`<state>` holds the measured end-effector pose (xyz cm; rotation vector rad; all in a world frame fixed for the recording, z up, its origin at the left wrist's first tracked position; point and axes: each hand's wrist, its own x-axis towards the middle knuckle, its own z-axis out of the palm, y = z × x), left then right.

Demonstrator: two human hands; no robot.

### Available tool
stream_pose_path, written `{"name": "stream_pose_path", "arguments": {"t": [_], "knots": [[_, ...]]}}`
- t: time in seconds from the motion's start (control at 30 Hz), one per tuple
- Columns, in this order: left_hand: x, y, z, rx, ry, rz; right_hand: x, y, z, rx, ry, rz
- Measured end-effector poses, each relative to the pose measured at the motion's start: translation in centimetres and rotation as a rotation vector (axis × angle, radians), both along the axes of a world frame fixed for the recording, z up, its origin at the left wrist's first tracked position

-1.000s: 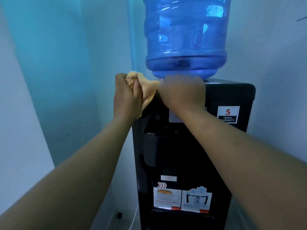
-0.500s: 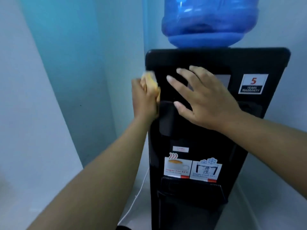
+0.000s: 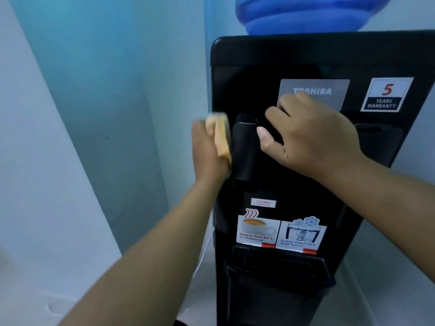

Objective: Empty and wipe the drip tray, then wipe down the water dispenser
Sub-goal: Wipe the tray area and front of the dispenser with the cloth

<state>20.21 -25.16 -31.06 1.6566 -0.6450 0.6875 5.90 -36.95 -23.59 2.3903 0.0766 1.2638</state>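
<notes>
A black water dispenser (image 3: 306, 55) stands in a corner with a blue bottle (image 3: 306, 17) on top. My left hand (image 3: 207, 156) grips a yellow cloth (image 3: 220, 135) and presses it against the dispenser's left front edge, beside the left tap lever (image 3: 242, 151). My right hand (image 3: 310, 135) rests on the front panel with its fingers curled over the top of that lever, below the grey brand plate (image 3: 324, 90). The black drip tray (image 3: 280, 267) sits in place low on the front.
Pale blue walls (image 3: 94, 90) close in on the left and behind. A white cable (image 3: 204, 250) hangs down the dispenser's left side. Warranty (image 3: 386, 95), hot (image 3: 256, 231) and cold (image 3: 301, 234) stickers are on the front. Grey floor (image 3: 388, 290) shows at lower right.
Both hands moved down from the dispenser's top to the tap level. The cloth slid down the left edge. My right hand's fingers went from spread to curled over the lever.
</notes>
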Motion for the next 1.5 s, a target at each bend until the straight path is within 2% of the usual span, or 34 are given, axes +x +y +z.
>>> {"name": "stream_pose_path", "arguments": {"t": [0.03,0.1,0.17,0.27,0.3,0.33,0.4,0.53,0.63,0.67,0.8,0.87,0.93,1.0,1.1,1.17,1.23,1.33,1.4,1.43,1.5], "knots": [[0.6,-0.3,2.8,-0.025,-0.027,0.041,-0.1,0.0,0.1,0.006,-0.008,0.002],[0.8,-0.3,4.4,-0.061,-0.011,0.035,-0.3,0.1,-0.1,0.040,-0.019,0.013],[-0.6,0.3,1.6,-0.034,0.088,0.033,-0.9,0.2,0.1,0.081,-0.012,0.057],[-2.4,1.7,-6.4,0.210,0.322,-0.002,-1.8,-0.7,0.6,0.069,0.065,0.075],[-3.1,2.0,-7.8,0.182,0.382,-0.036,-2.4,-1.2,0.6,0.049,0.054,0.048],[-3.4,2.2,-8.3,0.133,0.379,-0.044,-2.9,-1.8,0.6,0.045,0.019,0.017],[-3.4,1.9,-6.8,0.053,0.257,0.019,-3.8,-2.6,0.0,0.065,-0.073,-0.049],[-1.9,1.8,2.0,-0.065,-0.023,0.230,-4.0,-3.0,-0.9,0.126,-0.138,-0.077],[-1.3,1.3,4.9,0.048,-0.169,0.236,-4.3,-3.7,-0.1,0.127,-0.113,-0.003],[-1.3,1.0,3.7,0.097,-0.139,0.180,-4.6,-4.2,0.1,0.107,-0.098,-0.001],[-2.3,1.6,-5.5,0.342,0.199,0.082,-5.1,-5.4,-1.0,0.110,-0.142,-0.065],[-3.7,2.2,-7.8,0.382,0.321,0.027,-5.0,-5.6,-1.8,0.145,-0.171,-0.057],[-3.8,2.0,-6.1,0.242,0.233,0.019,-4.8,-5.6,-1.8,0.155,-0.207,-0.036],[-2.5,1.2,-1.1,0.148,0.047,0.113,-4.7,-5.8,-1.8,0.161,-0.213,-0.031],[-0.7,0.5,8.9,0.116,-0.225,0.294,-4.6,-5.9,-2.1,0.139,-0.236,-0.018],[-0.5,-0.1,11.8,0.095,-0.308,0.322,-4.6,-5.9,-2.1,0.142,-0.250,-0.022],[-0.9,-0.4,10.4,0.117,-0.279,0.304,-4.5,-6.0,-2.1,0.138,-0.248,-0.017],[-1.9,1.0,4.1,0.244,-0.003,0.246,-4.4,-5.9,-2.1,0.131,-0.253,-0.024],[-3.1,2.3,3.3,0.339,0.012,0.185,-4.6,-5.8,-2.0,0.137,-0.253,-0.023],[-3.4,2.7,3.9,0.325,0.024,0.199,-4.7,-5.7,-1.9,0.154,-0.241,-0.023],[-4.2,2.6,6.2,0.090,-0.043,0.144,-5.0,-5.5,-1.7,0.246,-0.224,0.003]]}}
